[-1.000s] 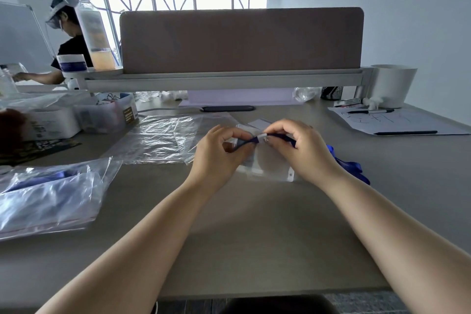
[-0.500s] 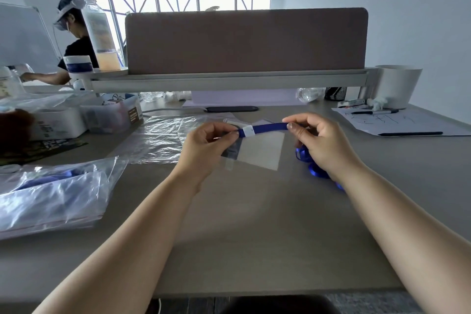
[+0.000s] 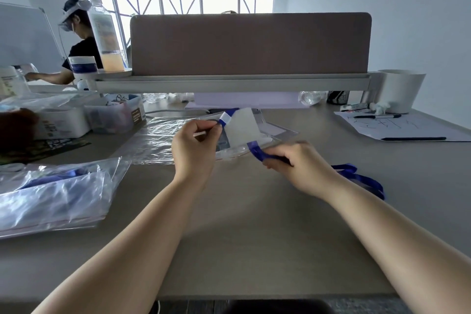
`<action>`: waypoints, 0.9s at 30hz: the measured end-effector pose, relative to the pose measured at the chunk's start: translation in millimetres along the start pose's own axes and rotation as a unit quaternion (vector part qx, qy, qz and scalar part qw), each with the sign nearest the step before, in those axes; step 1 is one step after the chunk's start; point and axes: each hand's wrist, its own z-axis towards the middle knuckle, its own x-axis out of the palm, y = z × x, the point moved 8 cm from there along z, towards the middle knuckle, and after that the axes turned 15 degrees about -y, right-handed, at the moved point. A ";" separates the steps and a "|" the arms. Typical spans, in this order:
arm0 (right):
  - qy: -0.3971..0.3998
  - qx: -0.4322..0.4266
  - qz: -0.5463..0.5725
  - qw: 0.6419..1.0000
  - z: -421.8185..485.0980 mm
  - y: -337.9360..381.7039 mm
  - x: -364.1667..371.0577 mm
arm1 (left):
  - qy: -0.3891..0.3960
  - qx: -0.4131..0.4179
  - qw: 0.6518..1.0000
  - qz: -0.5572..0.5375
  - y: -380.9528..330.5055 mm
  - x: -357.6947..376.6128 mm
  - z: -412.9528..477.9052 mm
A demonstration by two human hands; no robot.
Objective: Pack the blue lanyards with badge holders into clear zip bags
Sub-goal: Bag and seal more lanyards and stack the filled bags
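Note:
My left hand pinches the white clip end of a blue lanyard above the desk's middle. A clear badge holder with a white card inside hangs tilted from that end. Just right of it, my right hand grips the blue strap lower down; the rest of the strap trails in loops over the desk behind my right wrist. Flat clear zip bags lie on the desk under and left of my left hand.
A pile of filled clear bags lies at the left. Plastic boxes stand at the back left, a paper sheet with pens and a white cup at the back right. Another person sits far left behind a bottle.
The badge holder has been lifted and tilted up. My right hand has dropped lower and pulled the strap down to the right, so the lanyard no longer stretches level between my hands.

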 end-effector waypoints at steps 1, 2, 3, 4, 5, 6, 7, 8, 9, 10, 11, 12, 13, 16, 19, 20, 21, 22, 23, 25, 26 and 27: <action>-0.006 -0.019 -0.008 1.000 -0.1 3.8 0.0 | 0.008 0.030 0.999 0.020 -2.4 1.5 -0.4; -0.015 -0.032 -0.013 0.999 0.3 7.3 -1.4 | 0.017 0.061 0.997 0.039 -4.2 3.6 -0.7; -0.025 -0.041 -0.015 0.999 1.0 9.6 -3.6 | 0.027 0.092 0.994 0.056 -6.5 6.2 -1.5; -0.034 -0.047 -0.013 0.998 2.0 11.6 -5.9 | 0.039 0.120 0.989 0.071 -8.8 9.0 -3.3; -0.041 -0.048 -0.005 0.998 3.3 12.6 -8.4 | 0.051 0.145 0.985 0.082 -11.6 11.9 -6.1; -0.049 -0.043 0.012 0.998 4.6 13.6 -11.8 | 0.064 0.169 0.979 0.089 -15.4 14.6 -9.7; -0.057 -0.030 0.038 0.997 5.6 13.9 -15.6 | 0.078 0.192 0.974 0.093 -18.9 17.5 -13.6; -0.066 -0.015 0.066 0.996 6.4 13.7 -19.9 | 0.092 0.211 0.968 0.097 -22.0 20.3 -17.3; -0.076 0.001 0.089 0.993 7.0 13.2 -24.5 | 0.108 0.229 0.962 0.098 -24.4 23.0 -20.6; -0.087 0.018 0.105 0.990 7.6 11.0 -28.6 | 0.123 0.247 0.956 0.096 -26.8 25.6 -23.6; -0.098 0.039 0.119 0.987 8.3 7.7 -32.3 | 0.137 0.267 0.950 0.090 -29.5 27.8 -26.3; -0.107 0.063 0.136 0.983 9.0 3.0 -35.1 | 0.148 0.285 0.944 0.083 -32.4 29.0 -28.6; -0.116 0.087 0.154 0.977 9.6 -1.7 -37.7 | 0.157 0.298 0.939 0.075 -35.2 29.7 -30.5; -0.165 0.106 0.167 0.966 12.1 -10.3 -48.8 | 0.182 0.304 0.934 0.047 -39.1 30.5 -34.9; -0.194 0.128 0.190 0.954 13.5 -16.3 -55.8 | 0.228 0.207 0.951 -0.005 -29.2 34.2 -34.0; -0.197 0.137 0.201 0.950 13.8 -19.3 -56.0 | 0.242 0.154 0.958 -0.024 -24.3 35.6 -32.5; -0.198 0.146 0.211 0.946 13.7 -21.6 -56.0 | 0.249 0.110 0.961 -0.039 -19.9 36.1 -30.8; -0.198 0.154 0.218 0.943 13.7 -24.5 -55.6 | 0.253 0.076 0.963 -0.051 -17.1 36.0 -29.6; -0.198 0.162 0.225 0.940 13.7 -26.6 -55.3 | 0.254 0.049 0.964 -0.062 -14.6 35.6 -28.0; -0.193 0.178 0.243 0.934 14.5 -32.0 -53.4 | 0.244 0.001 0.966 -0.088 -10.2 33.1 -24.5; -0.186 0.185 0.249 0.932 14.7 -34.5 -51.3 | 0.233 -0.024 0.967 -0.104 -7.4 31.5 -21.9; -0.176 0.190 0.252 0.932 14.4 -35.3 -48.8 | 0.222 -0.050 0.966 -0.122 -4.6 29.6 -19.4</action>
